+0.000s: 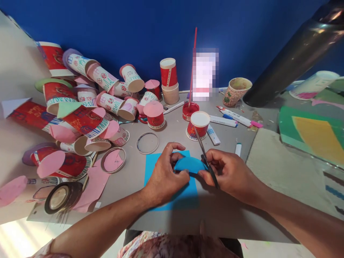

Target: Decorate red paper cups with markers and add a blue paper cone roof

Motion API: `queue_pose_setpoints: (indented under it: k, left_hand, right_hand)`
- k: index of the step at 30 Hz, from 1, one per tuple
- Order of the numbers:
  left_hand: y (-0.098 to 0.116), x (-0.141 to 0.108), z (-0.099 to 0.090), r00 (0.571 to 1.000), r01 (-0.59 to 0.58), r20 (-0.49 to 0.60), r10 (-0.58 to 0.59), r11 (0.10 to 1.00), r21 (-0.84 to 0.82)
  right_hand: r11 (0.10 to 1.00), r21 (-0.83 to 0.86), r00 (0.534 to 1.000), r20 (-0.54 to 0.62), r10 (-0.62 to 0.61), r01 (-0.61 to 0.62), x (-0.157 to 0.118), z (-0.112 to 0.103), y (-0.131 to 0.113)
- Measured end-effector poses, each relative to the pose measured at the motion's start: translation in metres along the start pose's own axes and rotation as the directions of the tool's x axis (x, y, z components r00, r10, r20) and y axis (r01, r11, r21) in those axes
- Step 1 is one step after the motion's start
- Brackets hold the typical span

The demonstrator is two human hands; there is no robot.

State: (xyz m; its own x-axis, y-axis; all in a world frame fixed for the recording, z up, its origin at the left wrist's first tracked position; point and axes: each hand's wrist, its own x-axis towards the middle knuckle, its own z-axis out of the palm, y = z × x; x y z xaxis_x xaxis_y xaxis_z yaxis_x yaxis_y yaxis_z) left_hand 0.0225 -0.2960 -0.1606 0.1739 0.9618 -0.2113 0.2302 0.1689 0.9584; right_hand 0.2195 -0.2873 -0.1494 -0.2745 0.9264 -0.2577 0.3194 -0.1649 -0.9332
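And the left hand (169, 172) has the blue paper piece (190, 164) pinched between thumb and fingers, a curved half-round shape, held up over the flat blue sheet (185, 201)! Across from it, close by but apart, the right hand (228, 170) grips the scissors (203, 154), thumb and fingers right at the paper's other end, blades pointing away from the body. Just beyond stands a red paper cup (192, 129), and off to the left, a heap of decorated cups (103, 77)!
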Motion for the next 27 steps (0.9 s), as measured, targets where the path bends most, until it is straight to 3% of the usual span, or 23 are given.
queue_pose_setpoints:
  k: [8, 16, 19, 22, 24, 27]
  left_hand:
    - [0.004, 0.002, -0.002, 0.995, -0.002, 0.095, 0.006, 0.999, -0.047]
    - [0.003, -0.002, 0.001, 0.998, 0.010, 0.065, -0.006, 0.998, -0.056]
    - [0.004, -0.001, 0.001, 1.000, 0.007, 0.025, -0.004, 0.990, -0.139]
    - [0.005, 0.003, 0.000, 0.996, 0.086, 0.033, -0.080, 0.921, -0.379]
    - [0.003, 0.006, 0.000, 0.981, 0.194, 0.117, -0.155, 0.819, -0.539]
    - [0.000, 0.007, 0.001, 0.956, 0.295, 0.207, -0.211, 0.719, -0.630]
  right_hand:
    - [0.999, 0.038, 1.000, 0.009, 0.003, -0.004, -0.001, 0.000, -0.002]
    - [0.999, 0.048, 1.000, 0.015, 0.009, -0.009, -0.001, 0.003, 0.000]
    - [0.999, 0.046, 1.000, -0.006, 0.012, -0.012, 0.000, 0.003, 0.004]
    - [0.999, 0.033, 0.997, -0.079, -0.017, 0.020, 0.001, 0.001, 0.010]
    - [0.999, 0.034, 0.992, -0.122, -0.032, 0.037, 0.001, 0.001, 0.012]
    - [0.998, 0.051, 0.993, -0.117, -0.019, 0.026, 0.002, 0.003, 0.012]
